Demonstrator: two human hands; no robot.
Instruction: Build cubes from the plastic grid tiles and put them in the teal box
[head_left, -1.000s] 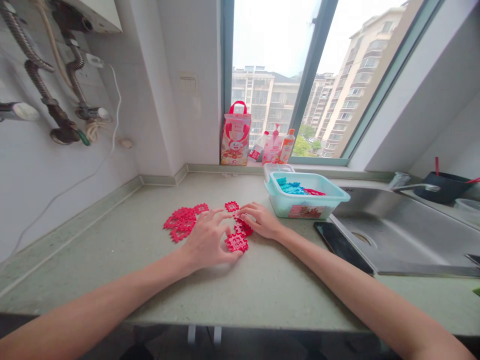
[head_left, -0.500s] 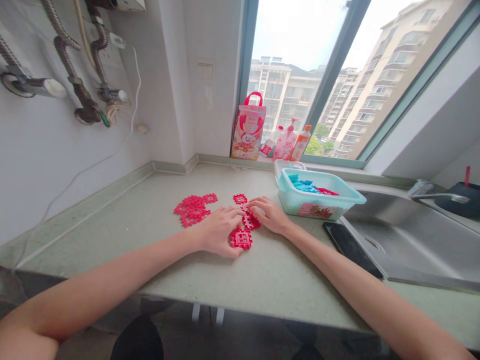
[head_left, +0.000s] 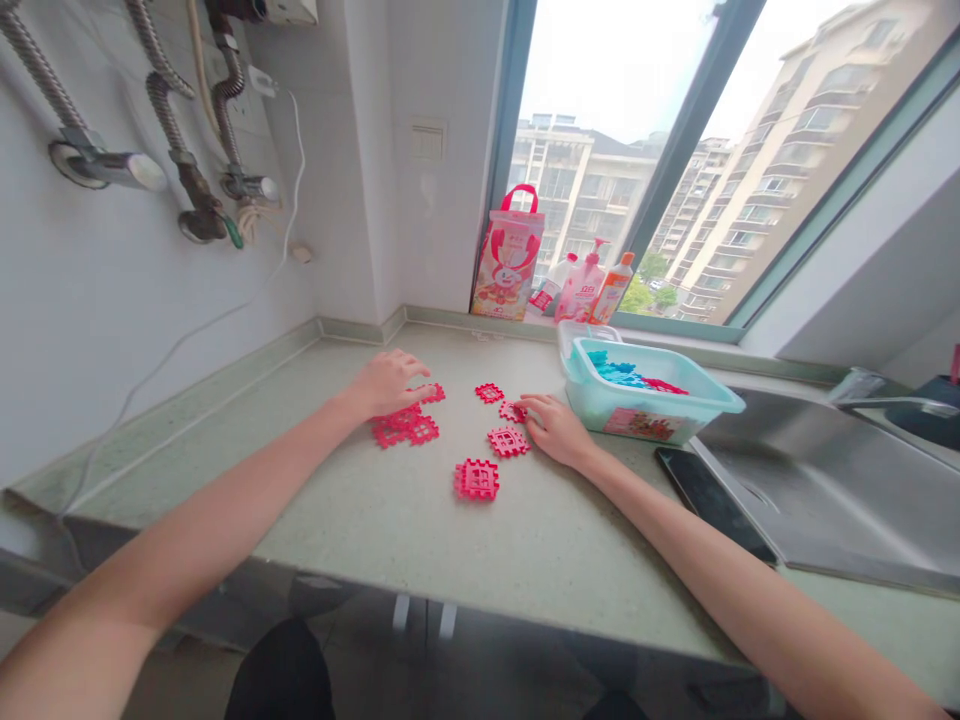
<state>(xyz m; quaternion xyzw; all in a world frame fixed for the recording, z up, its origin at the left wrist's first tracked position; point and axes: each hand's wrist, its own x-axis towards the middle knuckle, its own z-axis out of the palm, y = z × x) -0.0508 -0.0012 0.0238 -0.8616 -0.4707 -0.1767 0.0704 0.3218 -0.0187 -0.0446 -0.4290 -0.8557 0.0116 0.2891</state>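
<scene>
Red square interlocking plastic tiles lie scattered on the pale green counter [head_left: 360, 520]. My left hand [head_left: 387, 382] reaches over the left pile of red tiles [head_left: 405, 428], fingers curled and resting on it. My right hand [head_left: 553, 428] lies on the counter with its fingertips touching a small red tile [head_left: 512, 410]. Between the hands lie one red tile [head_left: 508, 441], another farther back [head_left: 489, 392], and a thicker stacked red tile [head_left: 476, 479] nearer to me.
A mint plastic tub [head_left: 649, 398] holding blue and red tiles stands right of my right hand. A black phone [head_left: 712, 491] lies beside the steel sink [head_left: 847, 490]. A red gift bag [head_left: 508, 256] and bottles [head_left: 592, 284] stand on the window sill. Pipes run along the left wall.
My left hand left the tiles in the middle and moved back-left onto the pile. The right hand stayed by the small tile. The view shifted left.
</scene>
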